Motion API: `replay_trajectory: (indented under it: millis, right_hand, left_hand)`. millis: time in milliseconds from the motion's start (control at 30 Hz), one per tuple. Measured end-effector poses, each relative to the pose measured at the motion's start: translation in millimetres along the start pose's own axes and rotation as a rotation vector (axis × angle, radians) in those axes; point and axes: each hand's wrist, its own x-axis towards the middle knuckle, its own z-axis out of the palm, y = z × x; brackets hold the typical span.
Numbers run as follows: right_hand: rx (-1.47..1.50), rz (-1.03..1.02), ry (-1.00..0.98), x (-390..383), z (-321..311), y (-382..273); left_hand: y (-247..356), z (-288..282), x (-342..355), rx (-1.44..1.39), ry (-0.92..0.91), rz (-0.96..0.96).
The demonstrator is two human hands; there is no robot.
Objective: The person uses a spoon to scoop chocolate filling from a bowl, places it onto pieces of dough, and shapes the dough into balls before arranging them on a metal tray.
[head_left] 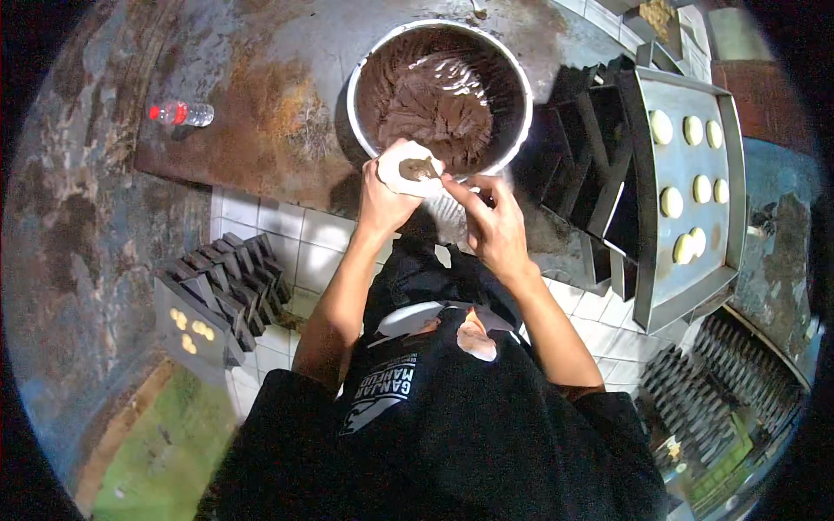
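Observation:
My left hand (387,200) holds a flattened piece of white dough (398,178) with a dab of brown paste (419,169) at its middle. My right hand (491,217) has its fingers curled, with one fingertip at the dough's right edge; I cannot make out whether anything is in those fingers. Just beyond both hands stands a round white-rimmed bowl (524,95) of thick brown paste (421,104).
Right of the bowl, a tray of pale dough rounds (685,286) rests on dark stacked trays (573,156). More stacked trays sit at left (226,286) and lower right (721,382). A red-capped plastic bottle (181,114) lies on the stained metal table (243,87).

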Motion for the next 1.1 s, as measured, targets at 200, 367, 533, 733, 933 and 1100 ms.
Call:
replay_trajectory:
  millis: [200, 367, 533, 733, 933, 1100]
  right_hand:
    - [0.138, 0.409, 0.236, -107, 49, 70]
    - [-0.041, 0.712, -0.22, -183, 46, 152]
    - [0.328, 0.189, -0.083, -33, -64, 19]
    - [0.296, 0.066, -0.23, 6, -113, -28]
    - [0.482, 0.189, -0.052, -1, -115, -27]
    - [0.548, 0.265, 0.06, 1, -120, -42]
  left_hand:
    - [-24, 21, -6, 0.052, 0.071, -0.063]
    - [23, 30, 4, -0.014, -0.386, -0.009]
    - [32, 26, 6, 0.003, -0.76, -0.001]
    - [72, 27, 14, 0.104, -0.967, 0.027]
    - [109, 22, 4, -0.032, -0.908, 0.035]
    - [99, 22, -17, -0.372, -0.714, -0.224]
